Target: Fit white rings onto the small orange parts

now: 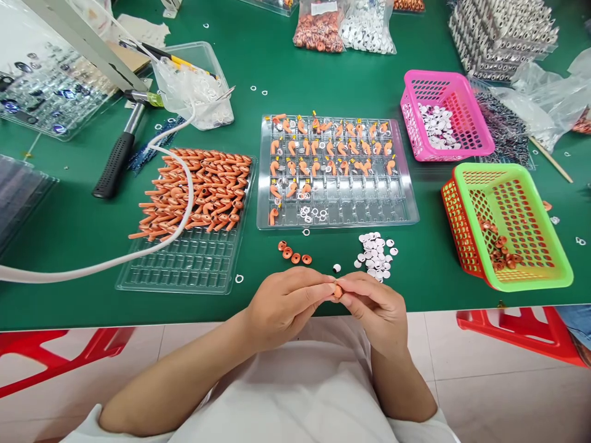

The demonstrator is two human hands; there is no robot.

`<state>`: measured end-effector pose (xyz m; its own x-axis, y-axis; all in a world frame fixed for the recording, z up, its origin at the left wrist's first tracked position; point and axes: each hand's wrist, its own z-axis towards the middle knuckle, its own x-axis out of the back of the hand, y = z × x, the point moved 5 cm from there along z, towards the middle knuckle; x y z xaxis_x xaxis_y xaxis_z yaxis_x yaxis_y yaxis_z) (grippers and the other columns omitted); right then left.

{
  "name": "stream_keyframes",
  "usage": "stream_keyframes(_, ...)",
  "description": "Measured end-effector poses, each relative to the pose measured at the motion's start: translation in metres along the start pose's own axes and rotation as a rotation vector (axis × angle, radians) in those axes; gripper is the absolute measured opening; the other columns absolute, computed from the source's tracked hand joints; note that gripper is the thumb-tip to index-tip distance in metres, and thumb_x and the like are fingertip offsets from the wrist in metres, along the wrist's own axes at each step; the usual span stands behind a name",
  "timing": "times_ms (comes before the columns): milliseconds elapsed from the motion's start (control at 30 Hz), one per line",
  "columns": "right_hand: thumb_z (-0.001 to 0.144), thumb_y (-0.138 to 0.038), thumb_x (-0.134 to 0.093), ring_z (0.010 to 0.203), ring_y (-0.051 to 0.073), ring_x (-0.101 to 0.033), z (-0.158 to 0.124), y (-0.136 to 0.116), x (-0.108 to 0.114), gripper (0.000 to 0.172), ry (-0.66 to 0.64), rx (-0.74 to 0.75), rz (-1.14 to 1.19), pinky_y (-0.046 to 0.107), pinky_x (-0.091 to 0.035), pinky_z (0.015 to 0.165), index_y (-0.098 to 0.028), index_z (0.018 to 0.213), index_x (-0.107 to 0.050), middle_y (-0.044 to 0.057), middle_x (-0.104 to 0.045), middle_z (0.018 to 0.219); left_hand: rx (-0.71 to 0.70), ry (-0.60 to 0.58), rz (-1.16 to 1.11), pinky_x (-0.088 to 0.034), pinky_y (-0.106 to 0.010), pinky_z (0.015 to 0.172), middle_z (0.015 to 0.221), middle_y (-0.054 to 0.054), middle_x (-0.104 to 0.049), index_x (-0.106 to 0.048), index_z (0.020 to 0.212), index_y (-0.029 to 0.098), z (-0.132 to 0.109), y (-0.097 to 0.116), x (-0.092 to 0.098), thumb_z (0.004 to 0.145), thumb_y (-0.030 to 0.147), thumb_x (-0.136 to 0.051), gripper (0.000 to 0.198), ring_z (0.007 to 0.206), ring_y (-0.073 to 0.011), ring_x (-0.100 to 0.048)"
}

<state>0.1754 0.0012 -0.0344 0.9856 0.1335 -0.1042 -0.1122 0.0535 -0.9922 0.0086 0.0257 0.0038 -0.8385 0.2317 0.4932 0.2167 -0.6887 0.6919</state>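
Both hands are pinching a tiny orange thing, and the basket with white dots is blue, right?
No, the head view shows the basket with white dots is pink, not blue. The left hand and right hand are pinching a tiny orange thing.

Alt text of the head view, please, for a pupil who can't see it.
A person's left hand and right hand pinch a small orange piece at a green table. Beyond lie loose white discs and a clear tray of curved orange parts, with a pink basket at right.
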Motion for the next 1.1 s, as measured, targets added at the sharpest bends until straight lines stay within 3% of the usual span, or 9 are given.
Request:
stream_keyframes(533, 0.091, -0.012, -0.066, 0.092, 0.02, -0.072, 0.0, -0.003, -0.002, 0.038, -0.033, 0.037, -0.051, 0.037, -0.063, 0.076, -0.036, 0.119, -0.071, 0.004, -0.075, 0.102, -0.002, 0.062, 0.043, -0.061, -0.028, 0.08, 0.1, -0.012, -0.078, -0.063, 0.115, 0.014, -0.003, 0.002, -0.001, 0.091, 0.004, -0.058, 0.027, 0.094, -0.018, -0.074)
stream_keyframes(700, 0.089, -0.011, -0.068, 0.089, 0.02, -0.072, -0.001, -0.002, -0.002, 0.036, 0.016, 0.046, -0.091, 0.036, -0.063, 0.075, -0.036, 0.115, -0.073, 0.004, -0.076, 0.099, -0.029, 0.049, 0.071, -0.062, -0.03, 0.082, 0.102, -0.012, -0.077, -0.061, 0.12, 0.014, -0.007, 0.003, -0.003, 0.091, 0.005, -0.057, 0.031, 0.097, -0.0186, -0.073)
stream_keyframes(1100, 0.087, -0.003, -0.065, 0.09, 0.02, -0.072, -0.004, -0.006, -0.005, 0.044, 0.038, 0.202, -0.16, 0.034, -0.063, 0.072, -0.032, 0.12, -0.07, 0.005, -0.076, 0.101, -0.06, 0.05, 0.129, -0.063, -0.032, 0.081, 0.104, -0.013, -0.076, -0.058, 0.124, 0.011, -0.011, 0.01, -0.004, 0.093, 0.007, -0.056, 0.031, 0.099, -0.0195, -0.072)
